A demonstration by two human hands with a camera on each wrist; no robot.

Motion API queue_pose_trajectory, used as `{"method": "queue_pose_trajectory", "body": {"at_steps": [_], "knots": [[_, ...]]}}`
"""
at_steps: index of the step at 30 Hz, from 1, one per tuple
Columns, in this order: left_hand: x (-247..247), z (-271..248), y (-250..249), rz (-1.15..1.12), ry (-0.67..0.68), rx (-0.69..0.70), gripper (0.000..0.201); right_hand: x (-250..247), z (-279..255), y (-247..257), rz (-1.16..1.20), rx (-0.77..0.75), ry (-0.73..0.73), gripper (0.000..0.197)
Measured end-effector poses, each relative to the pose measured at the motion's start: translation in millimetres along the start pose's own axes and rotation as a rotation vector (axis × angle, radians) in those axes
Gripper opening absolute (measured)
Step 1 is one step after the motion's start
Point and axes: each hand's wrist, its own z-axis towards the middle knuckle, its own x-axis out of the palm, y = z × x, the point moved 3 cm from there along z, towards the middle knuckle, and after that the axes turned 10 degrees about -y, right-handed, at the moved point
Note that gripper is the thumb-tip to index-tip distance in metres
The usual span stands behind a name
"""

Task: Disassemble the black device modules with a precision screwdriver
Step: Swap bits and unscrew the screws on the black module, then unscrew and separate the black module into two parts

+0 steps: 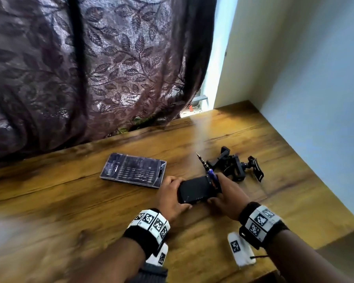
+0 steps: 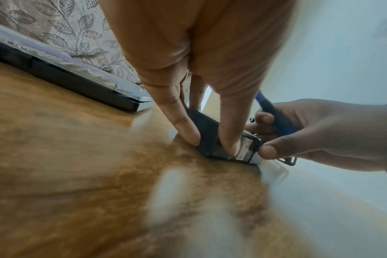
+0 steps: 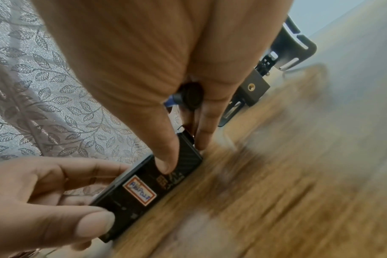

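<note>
We hold the black device module (image 1: 196,189) between both hands just above the counter (image 1: 70,201). Our left hand (image 1: 172,198) grips its left end, thumb on the near face and fingers (image 2: 183,125) curled round the far side. Our right hand (image 1: 226,198) pinches the right end with thumb and fingertips, and the same hand keeps the precision screwdriver (image 1: 207,168) tucked against the palm. Its blue grip and knurled dark collar rise past the module, the bare metal tip pointing up and away from us; the round black end cap (image 3: 191,97) shows between the fingers in the right wrist view.

The module is a flat, slim rectangle with rounded corners. One face has a woven, carbon-like texture and a white sticker (image 3: 139,192) with a red border and blue handwriting that we cannot read clearly. Its lower long edge lies close to the wood; we cannot tell whether it touches.

Just beyond our right hand sits a tangle of black clamp and bracket parts (image 1: 235,165), angular, with a ball joint and a slotted plate. To the left, well apart from the module, lies the flat bit case (image 1: 133,170) with a clear lid over rows of bits.

The counter is glossy wood with strong grain. Open surface stretches to the left and toward us. The right edge drops off near our right wrist, a pale wall (image 1: 315,68) closes the right side, and a dark leaf-patterned curtain (image 1: 90,68) hangs along the back edge.
</note>
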Motion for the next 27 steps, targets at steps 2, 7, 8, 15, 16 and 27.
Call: {"method": "queue_pose_trajectory", "body": {"at_steps": [2,7,8,15,16,27], "knots": [[2.4,-0.2,-1.2,-0.018,-0.014,-0.021,0.088,-1.5,-1.1,-4.9,0.022,-0.008,-0.029,0.063],[-16.5,-19.0,10.6,-0.123,-0.098,-0.074,0.079,-4.1,-9.1,-5.0,-0.02,-0.138,-0.174,0.034],[-25.4,-26.2,17.1,-0.156,-0.116,-0.08,0.074,-4.2,-10.8,1.6,-0.003,-0.149,-0.201,0.03],[-108.1,-90.5,83.1,-0.18,-0.246,-0.227,0.044,27.2,-5.9,82.7,0.13,-0.282,-0.123,0.053],[-122.3,-104.7,100.0,-0.169,-0.278,-0.281,0.043,40.9,-4.5,98.8,0.165,-0.318,-0.096,0.06],[-275.6,-214.8,316.3,0.096,-0.681,-0.665,0.043,166.9,-10.1,257.0,0.129,-0.456,0.139,0.043]]}}
